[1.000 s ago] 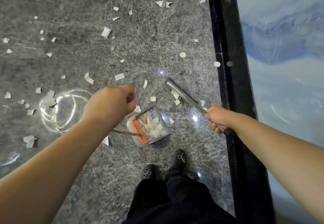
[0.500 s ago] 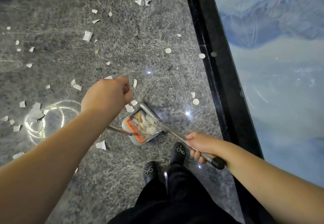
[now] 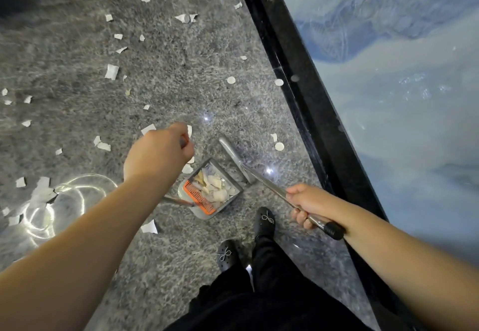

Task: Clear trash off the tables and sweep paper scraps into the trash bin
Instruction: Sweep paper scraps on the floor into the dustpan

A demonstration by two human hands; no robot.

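A grey dustpan (image 3: 211, 193) with a square box shape is seen on the shiny speckled stone floor (image 3: 181, 76), just in front of two black shoes (image 3: 264, 220). It is filled with crumpled white and cream paper scraps (image 3: 216, 188), and an orange comb-like strip (image 3: 198, 197) is fixed along its near edge. A thin metal handle (image 3: 176, 199) is joined to the dustpan's left side, and its top end is gripped by the curled fingers of the left hand (image 3: 158, 154), held above the dustpan. Just right of the dustpan, a flat grey broom head (image 3: 234, 158) is seen low over the floor, on a long shiny metal pole (image 3: 274, 192) with a black rubber end (image 3: 334, 230). The pole is wrapped tightly by the fingers of the right hand (image 3: 307, 205). More torn white paper bits (image 3: 112, 71) are scattered on the floor beyond and left of the dustpan, some square, some round. Far right of the dustpan, a black border strip (image 3: 305, 92) is seen beside a smooth blue and cream marbled surface (image 3: 401, 71).
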